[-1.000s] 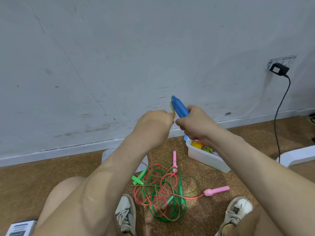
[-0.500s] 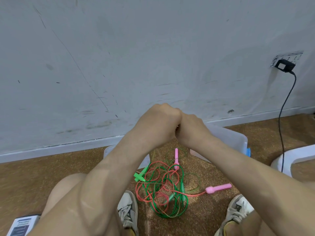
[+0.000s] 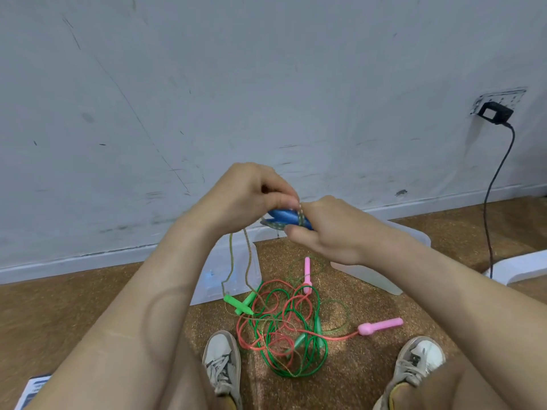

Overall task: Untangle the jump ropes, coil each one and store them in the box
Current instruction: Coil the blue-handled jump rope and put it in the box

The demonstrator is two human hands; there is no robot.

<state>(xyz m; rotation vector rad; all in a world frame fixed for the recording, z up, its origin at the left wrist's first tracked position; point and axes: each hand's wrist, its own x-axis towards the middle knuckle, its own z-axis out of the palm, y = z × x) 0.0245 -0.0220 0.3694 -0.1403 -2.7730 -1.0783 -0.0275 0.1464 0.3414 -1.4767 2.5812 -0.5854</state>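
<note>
Blue handles (image 3: 285, 217), speckled cord (image 3: 273, 224) seemingly wound round them, were raised at twelve o'clock of the green-and-red tangle (image 3: 284, 329); the white box (image 3: 373, 276) lay at two o'clock.

- No words or numbers can be read anywhere.
- A white paper (image 3: 36, 391) lies on the floor at the near left. It has dark print on it, but the print is too blurry to read.
- A wall plate (image 3: 503, 99) sits far off on the right. It has tiny marks on it, too small to read.
- The shoe (image 3: 421, 361) on the near right has a small dark mark on top. It cannot be made out as a name.
</note>
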